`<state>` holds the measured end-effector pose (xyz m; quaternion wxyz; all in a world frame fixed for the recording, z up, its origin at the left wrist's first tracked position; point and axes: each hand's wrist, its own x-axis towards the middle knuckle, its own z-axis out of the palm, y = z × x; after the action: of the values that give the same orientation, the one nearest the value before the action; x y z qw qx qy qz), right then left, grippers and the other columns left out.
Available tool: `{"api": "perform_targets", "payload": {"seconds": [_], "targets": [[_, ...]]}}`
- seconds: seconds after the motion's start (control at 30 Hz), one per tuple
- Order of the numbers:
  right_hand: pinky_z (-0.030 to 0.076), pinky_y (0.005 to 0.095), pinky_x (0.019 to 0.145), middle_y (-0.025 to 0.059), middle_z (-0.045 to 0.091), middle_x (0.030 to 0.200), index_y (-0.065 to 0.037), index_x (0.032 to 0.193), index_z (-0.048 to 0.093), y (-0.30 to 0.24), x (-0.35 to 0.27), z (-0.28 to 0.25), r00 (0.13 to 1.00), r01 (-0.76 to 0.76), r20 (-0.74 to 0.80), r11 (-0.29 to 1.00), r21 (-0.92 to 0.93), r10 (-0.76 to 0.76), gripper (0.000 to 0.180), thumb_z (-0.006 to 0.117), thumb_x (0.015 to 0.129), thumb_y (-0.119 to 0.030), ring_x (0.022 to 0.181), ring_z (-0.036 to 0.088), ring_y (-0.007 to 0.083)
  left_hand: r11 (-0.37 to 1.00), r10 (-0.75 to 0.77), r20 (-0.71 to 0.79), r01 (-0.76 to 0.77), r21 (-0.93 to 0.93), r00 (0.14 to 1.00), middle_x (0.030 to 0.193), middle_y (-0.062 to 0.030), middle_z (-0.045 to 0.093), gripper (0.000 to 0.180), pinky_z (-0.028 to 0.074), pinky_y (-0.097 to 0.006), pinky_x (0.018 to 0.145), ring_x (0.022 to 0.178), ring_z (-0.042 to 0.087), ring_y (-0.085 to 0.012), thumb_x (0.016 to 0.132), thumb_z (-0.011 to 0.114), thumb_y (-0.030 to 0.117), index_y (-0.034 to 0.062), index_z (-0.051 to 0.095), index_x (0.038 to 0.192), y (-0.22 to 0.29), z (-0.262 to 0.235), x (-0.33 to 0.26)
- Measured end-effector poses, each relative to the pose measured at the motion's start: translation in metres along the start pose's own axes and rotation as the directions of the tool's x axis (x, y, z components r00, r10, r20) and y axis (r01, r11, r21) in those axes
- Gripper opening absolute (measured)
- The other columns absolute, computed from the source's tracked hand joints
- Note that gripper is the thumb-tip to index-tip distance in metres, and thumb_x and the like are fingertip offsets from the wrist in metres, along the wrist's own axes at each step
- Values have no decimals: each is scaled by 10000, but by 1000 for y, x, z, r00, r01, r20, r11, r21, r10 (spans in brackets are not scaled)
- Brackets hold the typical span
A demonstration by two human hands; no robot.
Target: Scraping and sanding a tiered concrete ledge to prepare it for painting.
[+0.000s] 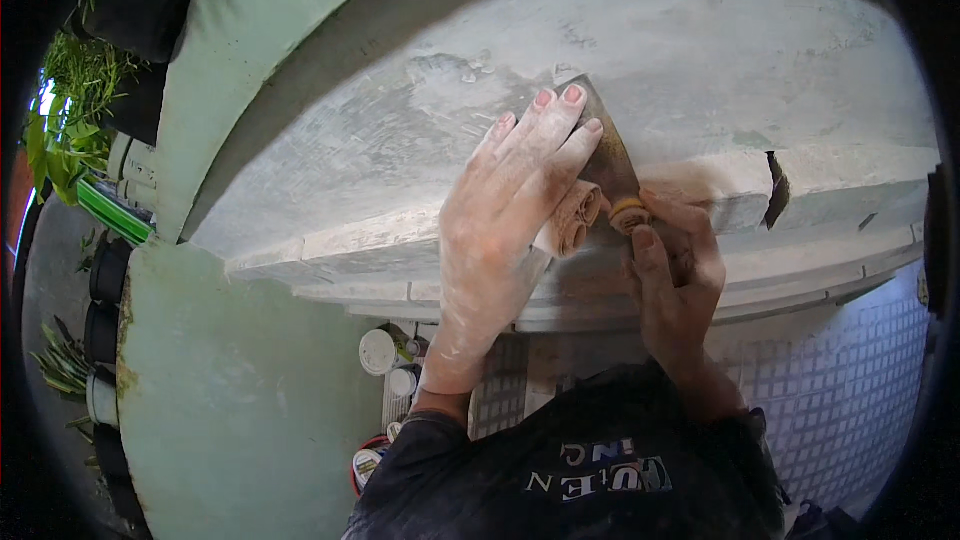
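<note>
My left hand [505, 220], dusted white, lies with its fingertips pressed flat on the dark metal blade of a scraper [610, 160]. A brownish roll of sandpaper [575, 220] is tucked under its palm and thumb. Just right of it, my right hand [675, 280] is closed around the scraper's handle, of which only a tan collar shows. The blade's tip rests against the grey, patchily plastered surface [400, 140] in front of me.
A stepped plaster ledge [830, 255] runs under the surface, with a dark gap [776, 190] in it at the right. A pale green wall [220, 390] stands at left. Below are paint tubs [380, 350] and a tiled floor [860, 380]. Green plants [65, 140] grow at far left.
</note>
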<state>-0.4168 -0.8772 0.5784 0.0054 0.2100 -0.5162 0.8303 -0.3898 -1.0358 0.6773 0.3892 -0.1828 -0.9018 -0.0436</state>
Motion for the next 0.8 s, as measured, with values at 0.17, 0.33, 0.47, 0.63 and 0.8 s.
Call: {"api": "perform_targets", "payload": {"seconds": [0.17, 0.33, 0.47, 0.63, 0.8], "targets": [[446, 181, 623, 109, 655, 1109, 21, 1245, 580, 1, -13, -4, 999, -52, 0, 992, 119, 52, 282, 604, 972, -46, 731, 548, 40, 999, -35, -29, 34, -21, 999, 1397, -113, 568, 472, 446, -437, 1062, 1301, 538, -292, 771, 748, 101, 68, 662, 1234, 4, 9, -13], [477, 200, 657, 95, 677, 1023, 28, 1227, 593, 0, -2, 9, 997, 75, -23, 997, -28, -76, 270, 608, 966, -39, 771, 587, 70, 996, -87, -31, 87, -4, 996, 1350, -109, 609, 469, 442, -416, 1073, 1287, 552, -300, 786, 758, 103, 82, 660, 1244, 3, -5, -3], [477, 198, 660, 80, 678, 981, 18, 1220, 605, 0, -14, 6, 998, 29, -52, 997, 72, -25, 270, 622, 957, -39, 775, 590, 64, 995, -66, 0, 66, -76, 998, 1349, -113, 608, 480, 448, -410, 1064, 1284, 553, -302, 774, 771, 117, 75, 661, 1240, 5, 6, -11], [471, 195, 634, 91, 683, 984, 11, 1257, 570, -11, 2, 5, 999, 34, 19, 997, -73, -33, 296, 608, 973, -63, 745, 577, 53, 996, -82, -143, 76, -48, 986, 1344, -116, 611, 464, 453, -417, 1061, 1281, 558, -287, 800, 748, 109, 75, 652, 1253, 2, 0, 0], [448, 192, 593, 104, 677, 986, 8, 1302, 514, -3, -10, 5, 999, -17, -32, 997, 73, 19, 333, 590, 992, -88, 697, 544, 47, 995, -69, -2, 68, -70, 998, 1367, -110, 593, 489, 441, -429, 1069, 1286, 549, -298, 802, 724, 77, 84, 630, 1282, 5, 5, -4]]}}
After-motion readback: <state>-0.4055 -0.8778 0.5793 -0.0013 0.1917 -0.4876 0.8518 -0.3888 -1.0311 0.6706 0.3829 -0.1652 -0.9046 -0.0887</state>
